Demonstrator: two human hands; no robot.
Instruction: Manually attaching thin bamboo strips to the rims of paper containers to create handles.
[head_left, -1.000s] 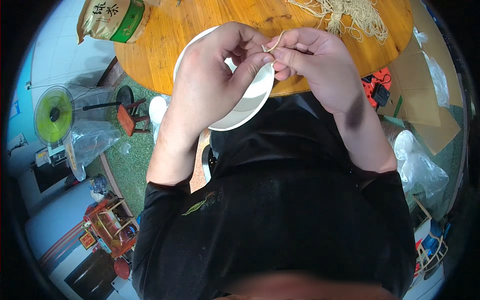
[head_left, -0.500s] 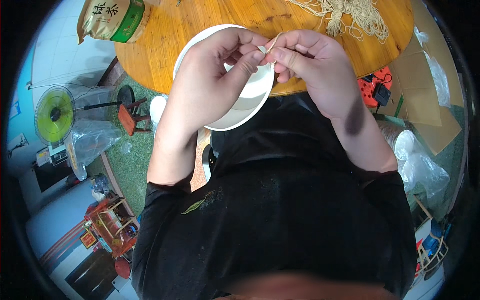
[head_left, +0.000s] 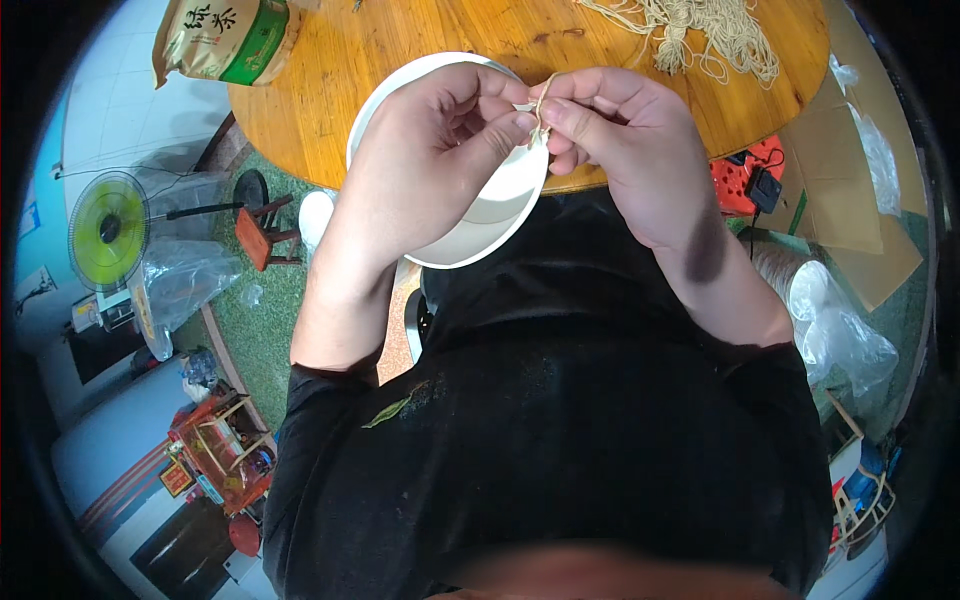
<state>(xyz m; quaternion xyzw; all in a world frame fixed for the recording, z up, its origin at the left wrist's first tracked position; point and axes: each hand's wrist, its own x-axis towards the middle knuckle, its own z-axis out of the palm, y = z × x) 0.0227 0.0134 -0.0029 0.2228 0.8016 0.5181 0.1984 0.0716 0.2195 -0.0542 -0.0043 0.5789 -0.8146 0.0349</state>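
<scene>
My left hand (head_left: 430, 150) and my right hand (head_left: 615, 140) meet above a white bowl (head_left: 480, 225) at the near edge of a round wooden table (head_left: 400, 40). Both pinch a short pale string (head_left: 541, 105) between thumb and fingertips; a small white piece shows behind it. The bowl's inside is mostly hidden by my left hand. A heap of the same pale string (head_left: 700, 30) lies on the table beyond my right hand.
A green and tan bag (head_left: 225, 40) lies at the table's far left. Below left stand a green fan (head_left: 108, 232), a small red stool (head_left: 262, 235) and clear plastic bags. Cardboard (head_left: 850, 190), a red crate (head_left: 745, 180) and more plastic sit at right.
Both hands stayed together over the bowl. The string end, sticking up a second ago, is now pulled shorter and held tighter between the fingertips.
</scene>
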